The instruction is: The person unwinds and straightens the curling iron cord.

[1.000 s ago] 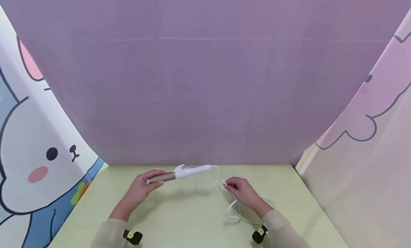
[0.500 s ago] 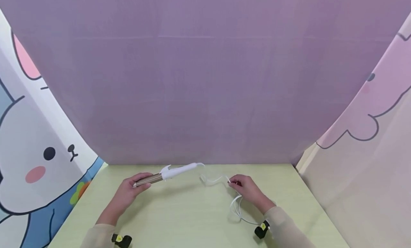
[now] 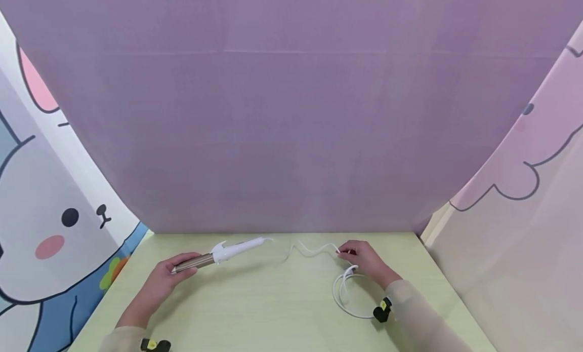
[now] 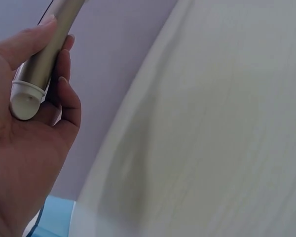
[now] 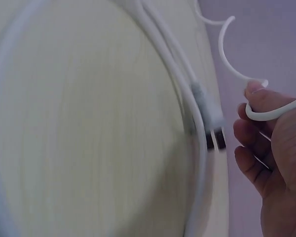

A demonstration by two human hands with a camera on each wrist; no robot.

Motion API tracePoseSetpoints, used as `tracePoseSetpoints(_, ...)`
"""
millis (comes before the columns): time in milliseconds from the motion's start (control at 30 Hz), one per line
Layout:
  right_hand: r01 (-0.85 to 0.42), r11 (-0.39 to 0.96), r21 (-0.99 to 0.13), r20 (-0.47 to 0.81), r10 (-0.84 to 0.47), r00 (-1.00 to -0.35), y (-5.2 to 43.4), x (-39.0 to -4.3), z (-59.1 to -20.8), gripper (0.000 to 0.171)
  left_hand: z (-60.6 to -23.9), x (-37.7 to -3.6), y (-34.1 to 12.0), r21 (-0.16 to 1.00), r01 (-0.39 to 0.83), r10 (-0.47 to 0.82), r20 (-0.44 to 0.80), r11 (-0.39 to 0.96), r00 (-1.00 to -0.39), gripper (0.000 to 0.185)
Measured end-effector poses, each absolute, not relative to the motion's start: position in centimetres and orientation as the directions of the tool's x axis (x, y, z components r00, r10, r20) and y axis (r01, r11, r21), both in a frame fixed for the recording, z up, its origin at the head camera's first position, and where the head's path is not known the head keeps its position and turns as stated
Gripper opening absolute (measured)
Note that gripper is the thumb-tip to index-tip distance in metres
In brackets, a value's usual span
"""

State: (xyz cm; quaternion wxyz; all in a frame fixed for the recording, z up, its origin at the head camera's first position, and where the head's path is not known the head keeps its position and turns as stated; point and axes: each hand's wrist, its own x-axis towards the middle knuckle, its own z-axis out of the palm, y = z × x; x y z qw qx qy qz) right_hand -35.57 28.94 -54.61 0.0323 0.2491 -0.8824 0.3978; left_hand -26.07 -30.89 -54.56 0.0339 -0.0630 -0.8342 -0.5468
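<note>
In the head view my left hand (image 3: 163, 281) holds a curling iron (image 3: 239, 248) by its gold-brown barrel, the white handle tilted up toward the right. The left wrist view shows the thumb and curled fingers around the barrel (image 4: 50, 52), whose white end cap (image 4: 25, 102) lies by the palm. To the right, my right hand (image 3: 368, 261) pinches the white cord (image 5: 227, 57) between thumb and forefinger. From there the cord runs in loose waves toward the handle, partly blurred. More cord hangs in a loop below this hand, with a two-pronged plug (image 5: 209, 111) beside the loop.
A pale wood-look table (image 3: 259, 301) lies beneath both hands. Behind it rises a purple cloth (image 3: 291, 139). Cartoon-printed curtains hang at the left (image 3: 50, 190) and right (image 3: 524, 225). Each wrist carries a small black camera.
My left hand has moved left and a little down with the curling iron. My right hand has shifted right and slightly farther away, and the cord between them is stretched out longer.
</note>
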Motion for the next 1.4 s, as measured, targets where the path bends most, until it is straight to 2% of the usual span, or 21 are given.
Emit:
tracePoseSetpoints(167,-0.493,0.589,-0.641,0.289,-0.410,-0.865,31.0,-36.4,-55.2,0.014,-54.7,-25.9,-31.6,0.905,0.098,0.056,0.082,0.414,-0.995,0.049)
tracePoseSetpoints(333,-0.573,0.609,-0.549,0.383,-0.426,-0.820,32.6,-37.0,-55.8,0.012,-54.7,-25.7,-32.1,0.893,0.068,0.061,0.046,0.444,-0.997,0.052)
tracePoseSetpoints(567,-0.565,0.641,-0.520,0.393,-0.408,-0.824,33.7,-36.9,-55.8,0.012,-54.9,-25.8,-32.9,0.878,0.036,0.046,0.016,0.477,-0.999,0.053)
tracePoseSetpoints(633,-0.550,0.649,-0.525,0.386,-0.395,-0.834,33.9,-36.8,-55.8,0.012,-55.0,-25.9,-33.2,0.876,0.039,0.051,0.017,0.480,-0.999,0.053)
tracePoseSetpoints(900,-0.393,0.621,-0.678,0.291,-0.264,-0.920,34.6,-36.9,-56.3,0.014,-55.9,-26.1,-34.0,0.867,0.045,0.069,0.012,0.496,-0.998,0.053)
tracePoseSetpoints(1400,-0.387,0.589,-0.709,0.294,-0.253,-0.922,35.4,-37.0,-57.1,0.013,-56.9,-26.8,-34.4,0.823,0.085,0.097,0.036,0.562,-0.995,0.045)
